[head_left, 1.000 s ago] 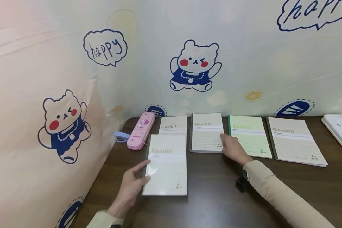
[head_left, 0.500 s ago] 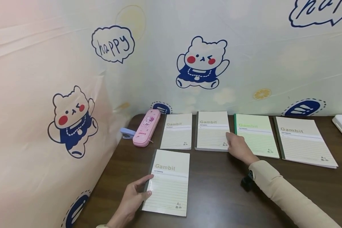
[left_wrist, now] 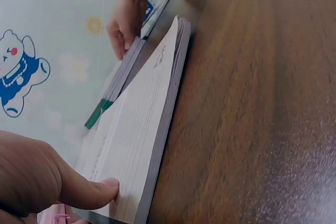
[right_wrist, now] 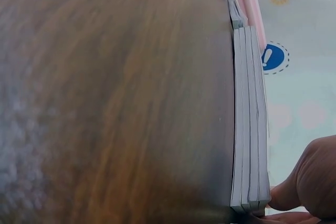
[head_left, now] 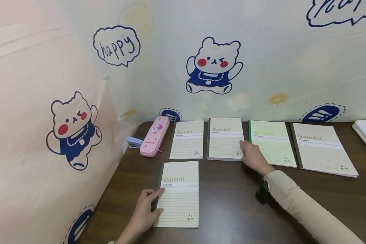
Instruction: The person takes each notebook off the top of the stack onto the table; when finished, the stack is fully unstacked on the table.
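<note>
Head: my left hand touches one cream, dark-spined paper notebook, nearer me than the thick cream notebook stack, whose corner my right hand grips. Left wrist: thumb atop the notebook; whether I'm gripping, I can't tell. Right wrist: thumb against the stack's corner.

A long pink pencil case lies in the brown wooden tabletop's back left corner, a light-blue stapler to its left. Rightward along the back edge: a cream paper notebook, a cream notebook stack, a green-spined notebook, a grey-spined notebook. Before the first lies a lined cream notebook.
</note>
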Demonstrator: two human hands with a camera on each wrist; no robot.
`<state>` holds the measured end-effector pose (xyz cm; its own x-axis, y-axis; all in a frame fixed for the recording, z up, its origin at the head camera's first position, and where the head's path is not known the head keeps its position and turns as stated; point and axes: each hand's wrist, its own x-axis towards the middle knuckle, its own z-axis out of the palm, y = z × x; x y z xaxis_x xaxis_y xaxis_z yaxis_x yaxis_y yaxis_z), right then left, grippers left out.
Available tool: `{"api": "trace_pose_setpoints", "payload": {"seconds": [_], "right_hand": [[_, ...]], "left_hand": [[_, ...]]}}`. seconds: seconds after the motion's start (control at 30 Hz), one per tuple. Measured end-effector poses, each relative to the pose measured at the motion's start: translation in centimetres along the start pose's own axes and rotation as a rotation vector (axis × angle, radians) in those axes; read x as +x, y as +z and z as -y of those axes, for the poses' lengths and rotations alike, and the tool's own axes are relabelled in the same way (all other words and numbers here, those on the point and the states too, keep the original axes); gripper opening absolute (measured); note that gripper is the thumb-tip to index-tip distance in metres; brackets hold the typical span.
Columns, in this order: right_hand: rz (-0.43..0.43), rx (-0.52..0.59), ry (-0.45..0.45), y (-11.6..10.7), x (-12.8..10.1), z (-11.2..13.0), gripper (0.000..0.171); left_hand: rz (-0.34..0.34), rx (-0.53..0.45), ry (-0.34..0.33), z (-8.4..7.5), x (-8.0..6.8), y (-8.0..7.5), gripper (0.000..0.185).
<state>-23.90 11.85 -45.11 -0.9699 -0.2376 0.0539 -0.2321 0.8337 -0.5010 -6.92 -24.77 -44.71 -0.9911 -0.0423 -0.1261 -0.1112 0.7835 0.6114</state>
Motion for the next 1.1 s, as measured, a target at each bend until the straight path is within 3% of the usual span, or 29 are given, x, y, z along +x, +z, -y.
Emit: {"api": "trace_pose_setpoints", "payload": {"seconds": [0.13, 0.27, 0.37, 0.47, 0.63, 0.73, 0.83, 1.1], "right_hand": [[0.012, 0.004, 0.021, -0.2, -0.1, -0.4, 0.045], [0.012, 0.021, 0.043, -0.1, -0.1, -0.7, 0.048], [0.014, 0.025, 0.049, 0.2, -0.2, -0.7, 0.047], [0.019, 0.028, 0.046, 0.8, 0.0, -0.4, 0.045], [0.018, 0.057, 0.059, 1.6, 0.4, 0.4, 0.047], [0.018, 0.066, 0.062, 1.7, 0.6, 0.8, 0.049], [0.024, 0.060, 0.057, 1.9, 0.9, 1.0, 0.049], [0.002, 0.019, 0.077, 0.7, 0.8, 0.0, 0.042]], "left_hand": [[-0.066, -0.014, 0.096, -1.4, 1.3, -0.7, 0.052], [-0.144, -0.090, 0.221, -4.7, 4.6, -1.6, 0.049], [-0.077, -0.189, 0.249, -7.6, 7.7, -1.5, 0.049], [0.041, -0.244, 0.239, -10.3, 10.5, -0.7, 0.052], [0.189, -0.164, 0.209, -13.3, 15.2, 1.8, 0.059], [0.205, -0.086, 0.199, -13.8, 17.6, 3.9, 0.060], [0.190, -0.032, 0.196, -13.7, 18.9, 5.8, 0.061], [0.147, 0.009, 0.234, -14.8, 20.3, 8.8, 0.063]]}}
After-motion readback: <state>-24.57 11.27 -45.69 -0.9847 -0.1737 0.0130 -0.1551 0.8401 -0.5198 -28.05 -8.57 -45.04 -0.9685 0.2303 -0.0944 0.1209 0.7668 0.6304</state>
